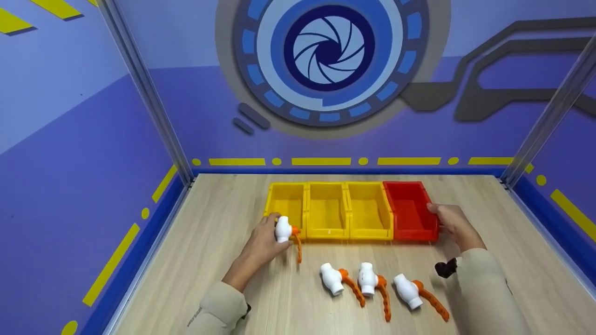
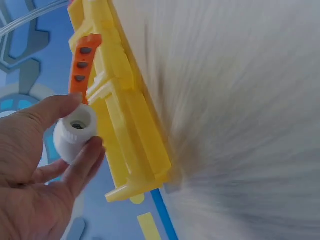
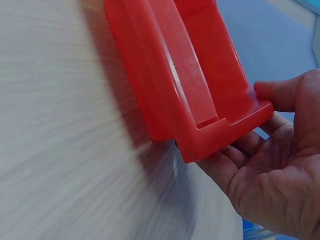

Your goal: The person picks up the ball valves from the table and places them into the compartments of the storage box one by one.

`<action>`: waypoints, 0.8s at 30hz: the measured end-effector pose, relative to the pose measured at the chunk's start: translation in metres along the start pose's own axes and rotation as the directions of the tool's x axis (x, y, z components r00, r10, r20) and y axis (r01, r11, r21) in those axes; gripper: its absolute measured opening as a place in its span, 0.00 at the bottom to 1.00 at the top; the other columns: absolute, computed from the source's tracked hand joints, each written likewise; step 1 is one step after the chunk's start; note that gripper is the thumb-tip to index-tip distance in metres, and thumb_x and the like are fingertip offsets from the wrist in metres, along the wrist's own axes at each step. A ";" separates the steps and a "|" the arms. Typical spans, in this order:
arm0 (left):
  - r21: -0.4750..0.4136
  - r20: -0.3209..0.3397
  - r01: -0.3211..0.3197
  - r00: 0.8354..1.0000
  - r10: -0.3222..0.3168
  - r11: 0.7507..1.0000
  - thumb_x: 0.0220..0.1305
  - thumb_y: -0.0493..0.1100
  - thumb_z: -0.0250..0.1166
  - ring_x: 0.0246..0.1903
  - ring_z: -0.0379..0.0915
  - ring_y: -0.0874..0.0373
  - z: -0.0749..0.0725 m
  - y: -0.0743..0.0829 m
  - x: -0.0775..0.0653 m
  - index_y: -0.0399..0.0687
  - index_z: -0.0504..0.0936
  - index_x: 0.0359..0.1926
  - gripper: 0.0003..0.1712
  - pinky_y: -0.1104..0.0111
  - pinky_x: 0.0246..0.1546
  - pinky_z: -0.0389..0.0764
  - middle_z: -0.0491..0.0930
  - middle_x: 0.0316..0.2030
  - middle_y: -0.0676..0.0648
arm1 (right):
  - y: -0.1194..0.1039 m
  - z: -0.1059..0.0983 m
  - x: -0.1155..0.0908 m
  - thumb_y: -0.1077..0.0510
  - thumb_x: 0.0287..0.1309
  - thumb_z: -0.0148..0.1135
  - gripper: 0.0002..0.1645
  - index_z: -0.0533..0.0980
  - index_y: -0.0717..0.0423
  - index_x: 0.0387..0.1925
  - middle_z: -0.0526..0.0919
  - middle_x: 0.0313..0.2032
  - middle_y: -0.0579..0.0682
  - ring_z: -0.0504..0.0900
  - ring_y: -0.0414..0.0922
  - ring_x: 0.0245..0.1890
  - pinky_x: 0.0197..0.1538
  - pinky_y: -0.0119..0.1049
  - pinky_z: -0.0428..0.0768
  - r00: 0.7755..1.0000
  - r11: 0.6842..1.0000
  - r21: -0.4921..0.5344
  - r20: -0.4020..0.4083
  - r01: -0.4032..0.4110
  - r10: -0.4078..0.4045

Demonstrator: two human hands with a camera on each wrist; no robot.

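Note:
A white ball valve (image 1: 282,229) with an orange lever handle is held between the thumb and fingers of my left hand (image 1: 263,244), in front of the leftmost yellow bin (image 1: 287,186). The left wrist view shows the open end of the valve (image 2: 75,134) and its perforated handle. On the right, my right hand (image 1: 455,225) grips the outer side of the red bin (image 1: 412,235). Its thumb lies on the rim and its fingers reach under the edge in the right wrist view. Three similar ball valves lie on the table: left (image 1: 332,280), middle (image 1: 367,280) and right (image 1: 408,292).
Two more yellow bins, one in the middle (image 1: 327,234) and one further right (image 1: 371,234), stand between the leftmost bin and the red one in a joined row. The wooden table (image 1: 223,200) is bounded by a printed back wall (image 1: 186,111) and side panels with metal posts.

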State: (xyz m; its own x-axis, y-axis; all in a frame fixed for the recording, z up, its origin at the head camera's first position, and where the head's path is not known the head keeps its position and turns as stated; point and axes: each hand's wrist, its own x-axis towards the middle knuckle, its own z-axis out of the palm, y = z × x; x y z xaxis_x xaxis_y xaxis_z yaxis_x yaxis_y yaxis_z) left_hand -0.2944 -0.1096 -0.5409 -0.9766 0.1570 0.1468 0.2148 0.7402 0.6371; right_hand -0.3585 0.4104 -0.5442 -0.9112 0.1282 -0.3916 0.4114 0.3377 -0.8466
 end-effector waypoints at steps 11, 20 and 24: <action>0.090 -0.032 -0.042 0.998 0.045 0.995 0.61 0.51 0.81 0.61 0.80 0.45 -0.014 0.002 0.027 0.41 0.70 0.75 0.47 0.50 0.65 0.82 0.79 0.67 0.40 | -0.001 -0.001 0.000 0.39 0.79 0.48 0.44 0.59 0.65 0.80 0.67 0.78 0.65 0.74 0.57 0.72 0.70 0.47 0.79 1.000 1.000 0.008 0.005 -0.008 0.008; 0.112 -0.065 0.010 0.998 -0.003 0.994 0.60 0.53 0.81 0.64 0.77 0.43 -0.019 -0.003 0.047 0.42 0.71 0.75 0.48 0.48 0.70 0.78 0.79 0.69 0.40 | 0.001 0.000 0.001 0.40 0.79 0.47 0.43 0.60 0.65 0.80 0.69 0.77 0.65 0.77 0.54 0.69 0.62 0.39 0.83 1.000 1.000 -0.001 -0.009 0.006 -0.006; 0.147 -0.075 -0.001 0.997 0.012 0.989 0.60 0.56 0.81 0.64 0.76 0.42 -0.019 -0.007 0.056 0.43 0.73 0.75 0.47 0.48 0.70 0.76 0.80 0.68 0.40 | 0.002 -0.001 0.001 0.40 0.79 0.48 0.43 0.59 0.65 0.80 0.68 0.77 0.66 0.76 0.56 0.70 0.65 0.42 0.81 1.000 1.000 0.007 -0.015 0.007 -0.007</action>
State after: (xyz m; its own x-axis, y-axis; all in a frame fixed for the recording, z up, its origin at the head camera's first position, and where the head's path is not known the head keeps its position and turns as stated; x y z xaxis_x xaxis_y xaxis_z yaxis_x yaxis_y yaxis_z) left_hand -0.3505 -0.1184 -0.5225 -0.9705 0.1165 0.2113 0.2124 0.8278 0.5192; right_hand -0.3589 0.4120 -0.5462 -0.9142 0.1398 -0.3805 0.4053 0.3316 -0.8519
